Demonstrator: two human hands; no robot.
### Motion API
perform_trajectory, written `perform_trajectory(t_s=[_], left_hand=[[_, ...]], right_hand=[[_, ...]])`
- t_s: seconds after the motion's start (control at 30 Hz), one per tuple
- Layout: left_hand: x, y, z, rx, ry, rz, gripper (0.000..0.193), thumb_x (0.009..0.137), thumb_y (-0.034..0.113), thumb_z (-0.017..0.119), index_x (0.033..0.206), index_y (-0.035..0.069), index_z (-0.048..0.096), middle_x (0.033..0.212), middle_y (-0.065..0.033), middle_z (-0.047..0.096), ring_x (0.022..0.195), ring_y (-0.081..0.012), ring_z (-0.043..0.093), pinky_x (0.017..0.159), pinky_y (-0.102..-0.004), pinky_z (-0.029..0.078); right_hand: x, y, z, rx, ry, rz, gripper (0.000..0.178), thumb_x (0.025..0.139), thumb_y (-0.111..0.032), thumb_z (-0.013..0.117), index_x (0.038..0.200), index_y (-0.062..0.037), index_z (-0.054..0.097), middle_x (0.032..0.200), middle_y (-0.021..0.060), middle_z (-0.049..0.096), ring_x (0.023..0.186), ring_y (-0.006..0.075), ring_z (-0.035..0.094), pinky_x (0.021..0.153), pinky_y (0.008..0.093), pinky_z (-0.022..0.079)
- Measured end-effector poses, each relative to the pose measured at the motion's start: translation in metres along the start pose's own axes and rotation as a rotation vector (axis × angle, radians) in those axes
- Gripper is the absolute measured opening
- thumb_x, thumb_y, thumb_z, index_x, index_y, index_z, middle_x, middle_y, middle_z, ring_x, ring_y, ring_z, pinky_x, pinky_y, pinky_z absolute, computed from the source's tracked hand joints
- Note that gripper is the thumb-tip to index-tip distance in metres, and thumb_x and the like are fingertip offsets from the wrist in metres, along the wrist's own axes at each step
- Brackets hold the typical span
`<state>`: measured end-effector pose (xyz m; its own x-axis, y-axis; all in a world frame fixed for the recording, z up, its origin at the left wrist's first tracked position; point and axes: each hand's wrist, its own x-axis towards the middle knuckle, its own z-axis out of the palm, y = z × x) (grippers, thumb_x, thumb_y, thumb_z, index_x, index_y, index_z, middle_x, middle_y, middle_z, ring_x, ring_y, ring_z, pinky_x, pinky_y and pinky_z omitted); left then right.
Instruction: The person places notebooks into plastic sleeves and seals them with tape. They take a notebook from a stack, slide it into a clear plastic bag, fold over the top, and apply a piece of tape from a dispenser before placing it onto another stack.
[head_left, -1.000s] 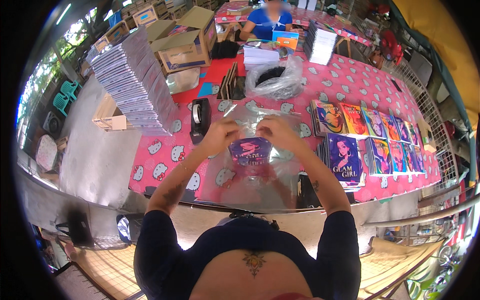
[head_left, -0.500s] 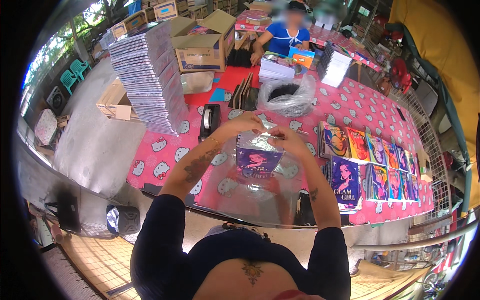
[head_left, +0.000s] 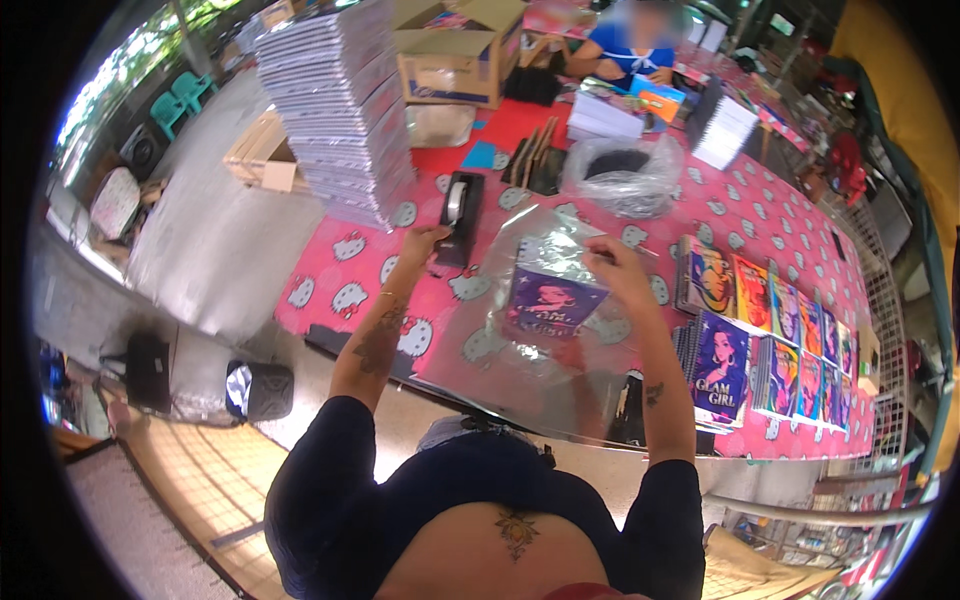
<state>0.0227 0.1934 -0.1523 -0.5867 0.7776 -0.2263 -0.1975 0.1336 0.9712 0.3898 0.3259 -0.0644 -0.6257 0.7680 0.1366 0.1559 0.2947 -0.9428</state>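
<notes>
A spiral notebook with a purple cover showing a drawn figure (head_left: 556, 303) lies in front of me, in a sheet of clear plastic wrap (head_left: 480, 345) that spreads toward the table's near edge. My right hand (head_left: 620, 270) has its fingers closed on the wrap at the notebook's upper right. To the left, my left hand (head_left: 427, 243) pinches at the near end of a black tape dispenser (head_left: 463, 205) with a pale roll in it. Whatever sits between those left fingertips is too small to make out.
A tall stack of spiral notebooks (head_left: 335, 110) rises at the left. Colourful notebooks (head_left: 720, 365) lie in piles at the right. Beyond the dispenser are a plastic bag with something black (head_left: 625, 175) and an open carton (head_left: 450, 70). A person in blue (head_left: 635, 55) sits across the pink table.
My left hand has left the notebook's top edge and moved left to the tape dispenser. My right hand remains at the wrap. The view has shifted, so the scene sits lower left to right.
</notes>
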Motion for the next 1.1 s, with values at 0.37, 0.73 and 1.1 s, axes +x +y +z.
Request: perform_trajectory(t_s=[0.37, 0.73, 1.1], left_hand=[[-0.037, 0.054, 0.008, 1.384, 0.116, 0.479, 0.013, 0.083, 0.018, 0.065, 0.09, 0.008, 0.068, 0.082, -0.0125, 0.068, 0.069, -0.0353, 0.063, 0.064, -0.047, 0.051], [0.069, 0.078, 0.196, 1.004, -1.477, 0.41, 0.033, 0.091, 0.034, 0.067, 0.091, 0.001, 0.069, 0.085, -0.0015, 0.069, 0.084, -0.0097, 0.06, 0.074, -0.0305, 0.047], [-0.066, 0.114, 0.186, 1.128, -0.752, 1.015, 0.073, 0.085, 0.045, 0.071, 0.134, -0.005, 0.049, 0.13, -0.0187, 0.054, 0.119, -0.0278, 0.052, 0.098, -0.0409, 0.043]], right_hand=[[-0.002, -0.007, 0.004, -0.067, 0.054, -0.018, 0.033, 0.087, -0.018, 0.071, 0.115, -0.0033, 0.063, 0.093, 0.0027, 0.065, 0.084, 0.0118, 0.058, 0.077, 0.026, 0.046], [-0.005, -0.022, 0.01, -0.017, 0.031, 0.088, 0.04, 0.087, -0.018, 0.07, 0.124, -0.0072, 0.058, 0.095, 0.0051, 0.064, 0.076, 0.0104, 0.057, 0.068, 0.0278, 0.049], [-0.028, -0.019, 0.011, -0.157, 0.355, -0.093, 0.051, 0.086, -0.022, 0.073, 0.131, -0.0106, 0.053, 0.114, 0.0091, 0.056, 0.089, 0.0164, 0.056, 0.079, 0.0311, 0.048]])
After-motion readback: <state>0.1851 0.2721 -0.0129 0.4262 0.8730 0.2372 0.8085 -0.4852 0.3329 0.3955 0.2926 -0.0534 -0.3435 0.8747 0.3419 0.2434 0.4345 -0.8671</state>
